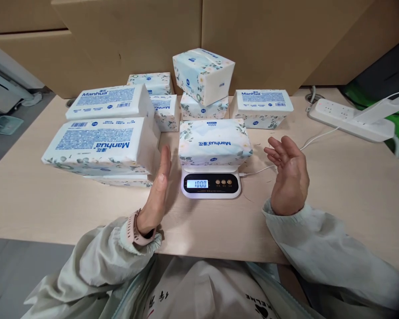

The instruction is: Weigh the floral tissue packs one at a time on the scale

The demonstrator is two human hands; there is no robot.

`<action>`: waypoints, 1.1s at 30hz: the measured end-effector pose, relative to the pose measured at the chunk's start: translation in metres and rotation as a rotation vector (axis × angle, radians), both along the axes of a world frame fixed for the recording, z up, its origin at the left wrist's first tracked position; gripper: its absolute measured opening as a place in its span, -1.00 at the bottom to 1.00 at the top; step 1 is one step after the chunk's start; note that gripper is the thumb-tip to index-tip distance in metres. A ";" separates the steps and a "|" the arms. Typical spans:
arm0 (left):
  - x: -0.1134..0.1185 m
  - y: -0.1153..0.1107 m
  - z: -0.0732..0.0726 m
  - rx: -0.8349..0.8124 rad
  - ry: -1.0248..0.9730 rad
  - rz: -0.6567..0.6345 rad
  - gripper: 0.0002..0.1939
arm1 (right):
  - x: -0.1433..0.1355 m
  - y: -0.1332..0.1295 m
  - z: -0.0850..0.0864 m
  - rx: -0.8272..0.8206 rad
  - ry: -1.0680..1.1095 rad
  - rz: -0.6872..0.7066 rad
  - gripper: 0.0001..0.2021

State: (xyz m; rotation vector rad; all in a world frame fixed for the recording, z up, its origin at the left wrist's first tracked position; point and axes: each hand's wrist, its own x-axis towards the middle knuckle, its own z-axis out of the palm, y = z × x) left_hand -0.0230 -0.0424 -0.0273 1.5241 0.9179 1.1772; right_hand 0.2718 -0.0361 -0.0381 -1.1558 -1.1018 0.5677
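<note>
Both bare hands up, empty, fingers open. Bare left hand: edge-on, fingers together pointing up and away, palm facing inward. Bare right hand: palm inward, fingers loosely curled and slightly spread, tips angled toward the left one. Hands well apart, roughly level. Forearms come in from the lower corners, both in loose pale grey-green fabric sleeves (pink perforated strap on left wrist).
</note>
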 end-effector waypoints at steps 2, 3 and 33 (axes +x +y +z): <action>0.000 0.000 0.001 0.004 0.000 -0.002 -0.41 | 0.001 0.001 0.000 -0.003 0.010 -0.005 -0.50; 0.000 -0.001 0.001 0.006 -0.001 -0.002 -0.41 | 0.001 0.001 0.000 0.000 0.014 -0.009 -0.50; 0.003 -0.001 0.013 -0.029 -0.082 -0.003 -0.36 | 0.002 0.003 0.001 0.056 0.020 -0.033 -0.53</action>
